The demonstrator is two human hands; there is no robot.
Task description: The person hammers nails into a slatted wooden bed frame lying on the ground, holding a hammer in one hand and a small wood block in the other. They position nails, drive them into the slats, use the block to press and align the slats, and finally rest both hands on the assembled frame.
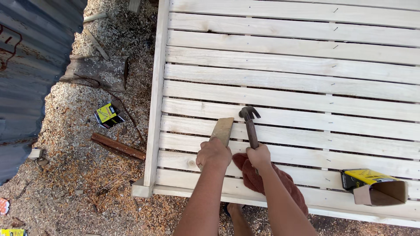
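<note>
A: Left hand status?
B: Fingers wrapped around a flat tan wooden block, its long axis running up and away, resting on the pale slatted wooden frame.
A: Right hand?
B: Fingers closed on the dark claw hammer, handle upright, head just right of the block's far end. Reddish cloth lies under the wrist.

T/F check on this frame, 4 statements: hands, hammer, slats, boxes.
1. The right hand grips a claw hammer. True.
2. The left hand is empty. False: it holds a flat wooden block on the slatted panel.
3. An open yellow-and-black box lies on the slats at right. True.
4. The red cloth lies on the sawdust ground. False: it rests on the slats, under the right forearm.
</note>
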